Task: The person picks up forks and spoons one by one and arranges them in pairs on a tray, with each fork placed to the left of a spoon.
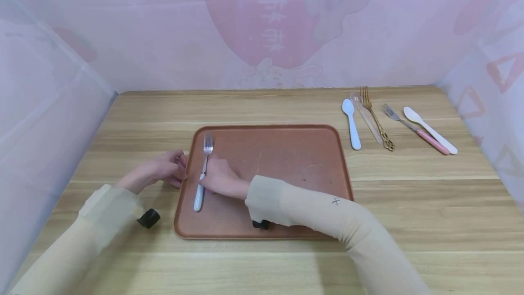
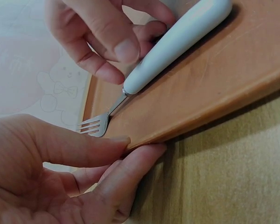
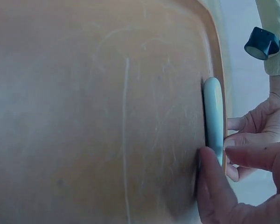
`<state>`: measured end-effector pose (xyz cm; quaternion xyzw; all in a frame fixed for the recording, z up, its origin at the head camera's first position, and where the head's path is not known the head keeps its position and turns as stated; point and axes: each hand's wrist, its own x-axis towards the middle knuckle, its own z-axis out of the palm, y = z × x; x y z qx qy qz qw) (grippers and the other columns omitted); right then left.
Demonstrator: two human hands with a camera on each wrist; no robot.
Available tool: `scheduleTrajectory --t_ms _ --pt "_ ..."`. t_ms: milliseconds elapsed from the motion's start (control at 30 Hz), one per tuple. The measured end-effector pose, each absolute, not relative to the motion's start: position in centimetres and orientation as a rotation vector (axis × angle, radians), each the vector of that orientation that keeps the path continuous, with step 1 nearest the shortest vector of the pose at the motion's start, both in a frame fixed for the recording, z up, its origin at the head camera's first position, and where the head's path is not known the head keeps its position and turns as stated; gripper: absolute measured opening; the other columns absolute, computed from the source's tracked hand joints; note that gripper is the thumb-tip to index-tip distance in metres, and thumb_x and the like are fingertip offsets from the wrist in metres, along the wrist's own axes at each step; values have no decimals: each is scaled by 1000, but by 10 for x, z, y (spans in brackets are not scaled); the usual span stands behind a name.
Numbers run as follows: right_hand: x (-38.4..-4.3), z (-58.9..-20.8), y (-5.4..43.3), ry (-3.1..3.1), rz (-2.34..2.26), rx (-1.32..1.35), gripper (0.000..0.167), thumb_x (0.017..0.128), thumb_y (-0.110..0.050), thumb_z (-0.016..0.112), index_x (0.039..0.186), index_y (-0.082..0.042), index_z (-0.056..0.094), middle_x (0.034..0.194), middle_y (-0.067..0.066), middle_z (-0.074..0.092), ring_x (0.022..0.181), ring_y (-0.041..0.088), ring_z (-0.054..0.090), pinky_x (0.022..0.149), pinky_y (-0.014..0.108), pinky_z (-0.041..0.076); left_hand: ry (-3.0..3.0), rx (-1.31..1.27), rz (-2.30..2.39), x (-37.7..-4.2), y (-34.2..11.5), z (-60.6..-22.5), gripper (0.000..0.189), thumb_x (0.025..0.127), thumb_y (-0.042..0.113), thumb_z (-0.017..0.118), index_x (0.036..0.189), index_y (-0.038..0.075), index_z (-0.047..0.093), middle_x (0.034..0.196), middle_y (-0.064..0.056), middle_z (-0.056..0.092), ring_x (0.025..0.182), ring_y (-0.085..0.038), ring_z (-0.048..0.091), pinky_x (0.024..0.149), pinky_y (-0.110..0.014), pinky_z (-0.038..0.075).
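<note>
A fork (image 1: 198, 197) with a white handle and metal tines lies lengthwise along the left side of a brown tray (image 1: 266, 231). My right hand (image 1: 223, 179) reaches across the tray and pinches the fork's handle near its neck, with thumb and finger on either side in the right wrist view. My left hand (image 1: 169, 167) is at the tray's left rim. In the left wrist view, the left thumb (image 2: 88, 149) lies on top of the rim and the fingers are below it, gripping the edge. The fork's tines (image 2: 95, 125) point toward the tray's far end.
Right of the tray lie a light blue spoon (image 1: 352, 126), a clear utensil (image 1: 370, 122), a gold fork (image 1: 374, 119), a pink-handled fork (image 1: 430, 139) and a white spoon (image 1: 430, 130). Printed cloth walls (image 1: 163, 35) border the wooden table (image 1: 409, 208) at the back and sides.
</note>
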<state>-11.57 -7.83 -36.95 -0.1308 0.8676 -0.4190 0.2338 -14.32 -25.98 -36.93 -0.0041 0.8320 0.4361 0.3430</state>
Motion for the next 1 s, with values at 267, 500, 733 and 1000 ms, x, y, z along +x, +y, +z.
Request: scheduleTrajectory --t_ms 267,500,733,1000 --pt "-116 -367 -60 2462 -955 -719 19 84 -8 52 66 -12 47 52 -5 40 43 6 41 39 16 33 2160 -16 1112 -143 -259 -368 32 76 -7 56 102 -8 36 99 -23 46 77 -22 60 70 -36 57" --pt "-111 -352 -44 2480 -679 -657 18 84 -7 50 67 -11 50 53 -1 43 43 9 43 36 19 32 2180 -23 1094 -143 -259 -369 32 75 -7 56 101 -7 37 98 -22 47 76 -22 60 69 -35 57" --pt "-112 -344 -32 2531 -575 -698 14 86 -8 49 73 -12 52 62 2 48 49 12 47 37 21 36 2179 -12 1092 -143 -259 -369 32 75 -7 56 101 -7 36 96 -22 46 75 -21 60 68 -35 57" --pt "-116 -336 -16 2578 -343 -810 16 89 -5 43 80 -10 55 67 2 51 55 13 50 40 22 42 2183 -25 1087 -143 -258 -369 32 74 -8 56 99 -7 36 95 -21 47 72 -20 61 67 -35 57"
